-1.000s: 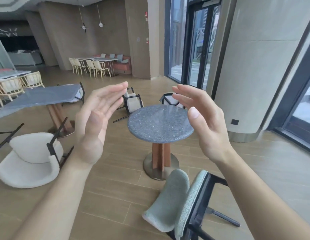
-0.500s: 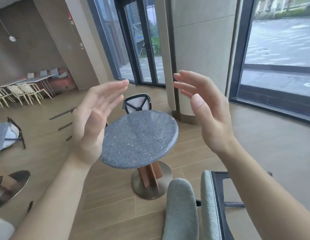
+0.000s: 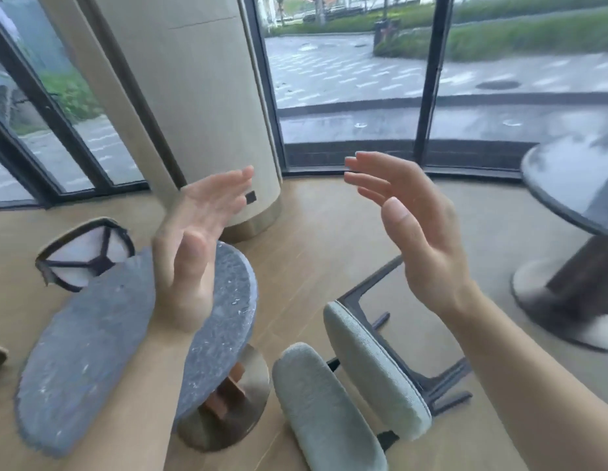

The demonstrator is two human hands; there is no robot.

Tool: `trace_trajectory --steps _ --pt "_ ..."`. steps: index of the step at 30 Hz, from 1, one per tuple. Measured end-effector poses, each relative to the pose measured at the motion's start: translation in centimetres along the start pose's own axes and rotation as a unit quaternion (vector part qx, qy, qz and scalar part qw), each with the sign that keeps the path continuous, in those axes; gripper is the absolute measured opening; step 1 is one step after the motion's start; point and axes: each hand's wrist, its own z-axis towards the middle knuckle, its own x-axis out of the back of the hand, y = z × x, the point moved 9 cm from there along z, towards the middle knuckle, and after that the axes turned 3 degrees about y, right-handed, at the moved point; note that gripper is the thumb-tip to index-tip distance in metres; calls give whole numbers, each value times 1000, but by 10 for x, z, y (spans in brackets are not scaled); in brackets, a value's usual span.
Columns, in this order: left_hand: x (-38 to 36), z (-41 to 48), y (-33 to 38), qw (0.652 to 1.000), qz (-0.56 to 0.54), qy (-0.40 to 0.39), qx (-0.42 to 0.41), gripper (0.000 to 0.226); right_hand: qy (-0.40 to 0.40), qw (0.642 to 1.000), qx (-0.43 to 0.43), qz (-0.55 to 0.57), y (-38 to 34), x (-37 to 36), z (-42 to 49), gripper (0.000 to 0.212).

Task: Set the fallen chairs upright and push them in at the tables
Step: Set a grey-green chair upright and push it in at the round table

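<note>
The fallen chair lies on its side on the wooden floor, just to the right of the metal foot of the round table. It is not at the table's edge. Its two cushions stand on their edges, side by side with a narrow gap between them. Their long axes run from the far left toward the near right. The nearer cushion is the smaller. Both are covered in a pale grey-green, nubbly fabric with rounded ends. The black frame and its legs stick out to the right, away from the table, close to the floor.

Both hands are up in the air above all this, holding nothing. The left hand hovers over the far edge of the speckled grey tabletop, fingers straight and close together. The right hand hangs above the chair's frame, fingers loosely spread and slightly bent. The palms face each other and neither touches the chair.

Beyond the table's far left edge a second chair lies tipped over, showing a white seat inside a dark frame. A pale round column stands behind the table, in front of tall windows. Another round table on a dark pedestal sits well off to the right.
</note>
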Motion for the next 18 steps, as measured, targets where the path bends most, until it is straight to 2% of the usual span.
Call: trace_trajectory --steps 5,9,14,18 --pt "5 -23 -57 995 -76 -51 45 66 84 993 -66 -56 22 -12 -64 48" --pt "-30 -53 -109 982 -115 -113 95 67 145 978 -112 -96 55 -5 -108 49" --pt "-67 -111 -181 963 -134 -173 158 69 222 952 -195 -75 129 13 -175 45" --pt "-76 -165 -246 949 -144 -196 199 72 242 936 -239 -87 209 5 -220 44"
